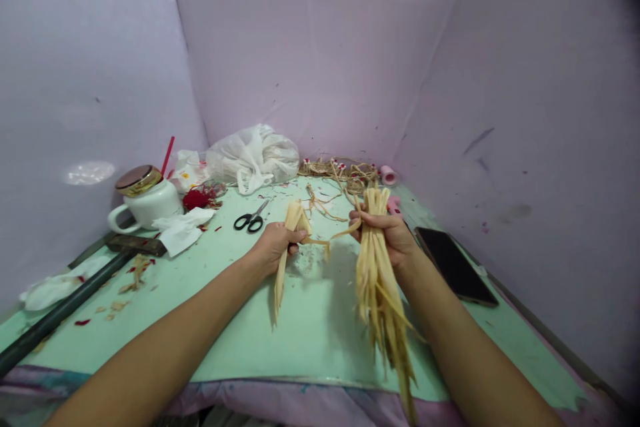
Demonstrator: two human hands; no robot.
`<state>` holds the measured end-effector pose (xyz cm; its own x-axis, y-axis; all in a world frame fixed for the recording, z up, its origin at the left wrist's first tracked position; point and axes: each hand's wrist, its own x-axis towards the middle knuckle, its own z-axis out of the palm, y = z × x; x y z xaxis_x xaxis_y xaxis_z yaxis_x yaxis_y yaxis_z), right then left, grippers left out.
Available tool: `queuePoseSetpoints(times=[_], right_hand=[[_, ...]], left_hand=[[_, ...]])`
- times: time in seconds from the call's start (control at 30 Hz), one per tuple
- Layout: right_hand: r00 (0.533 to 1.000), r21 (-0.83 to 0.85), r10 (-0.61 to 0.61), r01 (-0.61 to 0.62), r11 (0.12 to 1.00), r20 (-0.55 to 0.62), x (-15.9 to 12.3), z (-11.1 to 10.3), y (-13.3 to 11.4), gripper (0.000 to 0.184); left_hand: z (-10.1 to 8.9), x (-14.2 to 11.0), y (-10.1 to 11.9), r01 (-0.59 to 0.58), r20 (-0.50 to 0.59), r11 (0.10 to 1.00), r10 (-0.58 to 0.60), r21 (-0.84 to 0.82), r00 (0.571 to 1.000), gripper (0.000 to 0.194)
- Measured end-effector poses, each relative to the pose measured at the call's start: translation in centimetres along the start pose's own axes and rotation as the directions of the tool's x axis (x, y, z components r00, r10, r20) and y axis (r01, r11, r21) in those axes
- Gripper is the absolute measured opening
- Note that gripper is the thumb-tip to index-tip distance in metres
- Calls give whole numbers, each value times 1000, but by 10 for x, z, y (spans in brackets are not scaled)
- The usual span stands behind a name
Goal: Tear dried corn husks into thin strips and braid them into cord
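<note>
My left hand is closed around a small piece of dried husk, pale yellow and tapering to a point below the fingers. A thin strip of the same material trails from it to the right. My right hand grips a thick bundle of dried husk strips, their ragged brownish ends hanging over the front of the table. Another narrow strip sticks out leftward from the right hand's fingertips. Both hands are held above the pale green tabletop, apart from each other. Black-handled scissors lie just beyond my left hand.
At left stand a white mug with a lidded top, a hammer and crumpled tissue. Behind are red yarn, a white plastic bag and tangled twine. A dark phone lies right. Lilac cloth walls enclose three sides.
</note>
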<state>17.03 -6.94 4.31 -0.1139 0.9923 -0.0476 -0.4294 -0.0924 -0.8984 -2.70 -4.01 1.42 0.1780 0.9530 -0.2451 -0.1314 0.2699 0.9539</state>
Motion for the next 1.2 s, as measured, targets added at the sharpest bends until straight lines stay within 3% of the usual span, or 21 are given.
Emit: queuePoseSetpoints(times=[0.1, 0.2, 0.27, 0.4, 0.5, 0.6, 0.77, 0.9, 1.03, 1.2], right_hand=[[998, 142, -49, 41, 989, 50, -6, -14, -12, 20], [990, 106, -131, 125, 986, 53, -11, -23, -21, 17], [993, 70, -111, 108, 992, 47, -12, -21, -23, 19], [988, 56, 144, -147, 988, 63, -6, 0, -7, 33], [945, 18, 324, -323, 946, -50, 3, 16, 17, 30], [923, 38, 386, -385, 922, -12, 7, 23, 35, 26], [952, -19, 306, -306, 952, 28, 2, 26, 40, 16], [970, -78, 226, -220, 972, 84, -1, 28, 43, 27], [984, -98, 173, -169, 981, 32, 0, 27, 44, 32], [990, -139, 133, -125, 982, 53, 0, 28, 45, 35]], left_hand=[[-1, 2, -1, 2, -24, 999, -1, 52, 1000, 15], [-2, 4, -2, 4, -67, 996, 2, 93, 998, 21], [-2, 3, -2, 0, -60, 996, 6, 90, 998, 22], [1, -4, 0, -50, 66, 997, 46, 63, 997, 21], [4, -9, 0, -93, 143, 993, 81, 77, 986, 19], [8, -12, -2, -74, 193, 991, 52, 112, 980, 14], [12, -17, -4, -43, 154, 981, 13, 192, 988, 8], [14, -19, -3, -59, 133, 973, 29, 225, 991, 19], [12, -16, -3, -43, 87, 975, 25, 219, 996, 19], [11, -13, -6, -54, 73, 979, 40, 199, 997, 19]])
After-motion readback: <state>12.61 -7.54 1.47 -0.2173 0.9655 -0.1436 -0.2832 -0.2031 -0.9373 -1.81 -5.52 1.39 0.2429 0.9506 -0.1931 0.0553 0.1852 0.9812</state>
